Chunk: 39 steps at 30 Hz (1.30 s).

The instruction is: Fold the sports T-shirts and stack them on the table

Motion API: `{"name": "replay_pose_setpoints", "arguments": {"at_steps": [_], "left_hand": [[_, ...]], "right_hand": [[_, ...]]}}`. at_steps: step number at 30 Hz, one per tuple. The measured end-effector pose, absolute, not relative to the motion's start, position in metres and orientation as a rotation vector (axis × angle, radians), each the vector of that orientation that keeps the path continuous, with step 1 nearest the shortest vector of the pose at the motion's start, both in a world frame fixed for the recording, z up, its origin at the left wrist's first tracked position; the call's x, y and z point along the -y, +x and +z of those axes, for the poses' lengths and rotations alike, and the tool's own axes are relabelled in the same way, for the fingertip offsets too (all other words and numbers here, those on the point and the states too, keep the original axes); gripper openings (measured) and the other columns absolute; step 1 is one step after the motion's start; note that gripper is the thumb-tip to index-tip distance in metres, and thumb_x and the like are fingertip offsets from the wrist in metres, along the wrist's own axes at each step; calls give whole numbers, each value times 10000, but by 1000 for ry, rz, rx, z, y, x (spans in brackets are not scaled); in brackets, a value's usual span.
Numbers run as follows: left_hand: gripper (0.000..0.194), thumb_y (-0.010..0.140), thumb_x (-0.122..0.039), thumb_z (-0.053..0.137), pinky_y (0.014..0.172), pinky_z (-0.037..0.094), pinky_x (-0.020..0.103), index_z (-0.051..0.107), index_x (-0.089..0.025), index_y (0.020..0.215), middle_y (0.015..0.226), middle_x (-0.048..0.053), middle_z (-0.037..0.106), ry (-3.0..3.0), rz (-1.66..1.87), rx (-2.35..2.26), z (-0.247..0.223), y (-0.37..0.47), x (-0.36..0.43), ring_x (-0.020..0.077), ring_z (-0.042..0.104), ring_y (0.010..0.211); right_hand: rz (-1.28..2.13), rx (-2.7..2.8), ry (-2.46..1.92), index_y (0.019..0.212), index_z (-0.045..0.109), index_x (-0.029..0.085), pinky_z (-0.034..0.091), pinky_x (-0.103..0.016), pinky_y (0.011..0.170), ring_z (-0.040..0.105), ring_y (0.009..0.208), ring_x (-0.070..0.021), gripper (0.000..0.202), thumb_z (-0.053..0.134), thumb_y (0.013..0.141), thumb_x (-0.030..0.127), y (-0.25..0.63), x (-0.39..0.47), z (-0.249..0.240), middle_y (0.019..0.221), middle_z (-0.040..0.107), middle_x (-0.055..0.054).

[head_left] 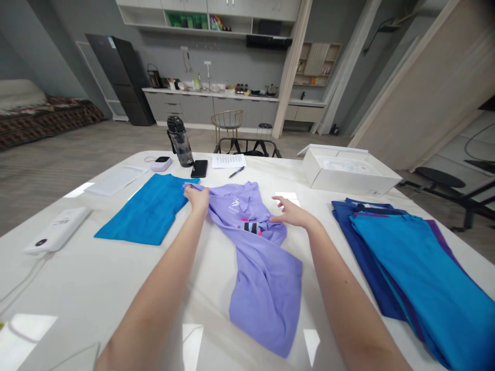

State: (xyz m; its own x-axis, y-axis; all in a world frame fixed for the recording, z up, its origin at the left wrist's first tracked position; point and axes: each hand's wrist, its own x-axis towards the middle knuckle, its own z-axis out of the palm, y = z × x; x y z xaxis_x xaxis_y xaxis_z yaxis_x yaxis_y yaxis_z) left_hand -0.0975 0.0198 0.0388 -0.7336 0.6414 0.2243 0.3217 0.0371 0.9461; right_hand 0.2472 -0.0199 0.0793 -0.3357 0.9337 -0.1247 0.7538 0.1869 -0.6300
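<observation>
A lavender garment (pixel 266 288) with a white logo and a patch of black, pink and teal lies rumpled across the middle of the white table. My left hand (pixel 198 200) is closed on its upper left end, beside a folded blue garment (pixel 143 211). At the garment's right side, my right hand (pixel 290 212) has its fingers apart, with the thumb at the edge of the cloth. To the right lies a stack of blue, navy and purple garments (pixel 421 257).
A white open box (pixel 344 172) stands at the back right of the table (pixel 154 304). Toward the back left are a bottle (pixel 181 144), a phone (pixel 199 168), a pen (pixel 236 172) and papers (pixel 229 161). A white device (pixel 58 232) with a cable lies at the left.
</observation>
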Motion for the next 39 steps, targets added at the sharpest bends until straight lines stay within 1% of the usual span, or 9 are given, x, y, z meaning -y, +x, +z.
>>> {"name": "replay_pose_setpoints", "arguments": {"at_steps": [3, 7, 12, 15, 19, 27, 31, 34, 39], "left_hand": [[750, 776, -113, 621, 1235, 238, 518, 395, -107, 1491, 1604, 238, 298, 1484, 1565, -2375, 44, -87, -10, 351, 270, 1512], [504, 985, -232, 397, 1205, 315, 468, 485, -187, 1479, 1574, 156, 426, 2113, 757, -2045, 34, -77, -6, 285, 399, 1459], [734, 989, -648, 263, 1205, 132, 682, 305, -250, 1604, 1691, 107, 202, 1991, 139, -2098, 12, -74, -6, 359, 145, 1560], [819, 947, -735, 193, 1208, 100, 688, 245, -278, 1624, 1705, 67, 135, 1966, 92, -2130, 9, -78, -7, 354, 87, 1570], [867, 922, -769, 164, 1218, 77, 671, 209, -275, 1633, 1708, 69, 104, 1949, 100, -2151, 8, -82, -9, 347, 67, 1573], [912, 900, -792, 183, 1223, 29, 654, 202, -252, 1635, 1706, 105, 114, 1862, 148, -2216, 12, -77, -6, 325, 67, 1576], [871, 942, -727, 181, 1217, 60, 663, 338, -164, 1588, 1664, 181, 253, 1736, 252, -2431, 12, -76, -2, 356, 179, 1550], [758, 966, -593, 358, 1200, 115, 676, 404, -94, 1535, 1611, 246, 336, 1846, 406, -2521, 13, -78, -1, 398, 249, 1514], [497, 1002, -353, 387, 1157, 369, 389, 531, -169, 1441, 1439, 145, 574, 2337, 573, -1885, 21, -76, -6, 247, 526, 1330]], "right_hand": [[606, 2203, -1422, 1289, 663, 209, 476, -382, 990, 612, 1152, -270, 600, 739, 820, 577, 209, 22, 63, 1264, 639, -133], [499, 2184, -1768, 1026, 735, 200, 499, -386, 886, 672, 1033, -299, 584, 482, 928, 717, 155, 26, 53, 1068, 721, -136], [408, 2331, -1827, 978, 671, 205, 488, -359, 769, 683, 918, -294, 312, 662, 874, 499, 123, 17, 44, 989, 736, -130], [510, 2270, -1577, 911, 622, 230, 457, -301, 717, 650, 802, -219, 103, 615, 881, 328, 143, 1, 38, 852, 712, -50], [451, 1870, -1476, 894, 573, 227, 449, -284, 694, 614, 765, -197, 78, 540, 829, 255, 229, -30, 38, 819, 673, -25], [13, 1266, -2175, 1055, 621, 217, 464, -360, 804, 618, 857, -245, 204, 567, 870, 283, 416, -47, 43, 910, 670, -85], [-8, 1402, -2442, 1135, 651, 208, 457, -408, 835, 614, 983, -307, 297, 584, 847, 233, 414, -30, 43, 1050, 656, -150], [-288, 1515, -2302, 1281, 611, 176, 443, -436, 891, 561, 1137, -345, 427, 491, 872, 200, 384, -19, 45, 1260, 588, -200], [-42, 1862, -1817, 1262, 639, 162, 439, -416, 1010, 586, 1144, -296, 411, 397, 965, 310, 321, -4, 39, 1225, 650, -165]]}}
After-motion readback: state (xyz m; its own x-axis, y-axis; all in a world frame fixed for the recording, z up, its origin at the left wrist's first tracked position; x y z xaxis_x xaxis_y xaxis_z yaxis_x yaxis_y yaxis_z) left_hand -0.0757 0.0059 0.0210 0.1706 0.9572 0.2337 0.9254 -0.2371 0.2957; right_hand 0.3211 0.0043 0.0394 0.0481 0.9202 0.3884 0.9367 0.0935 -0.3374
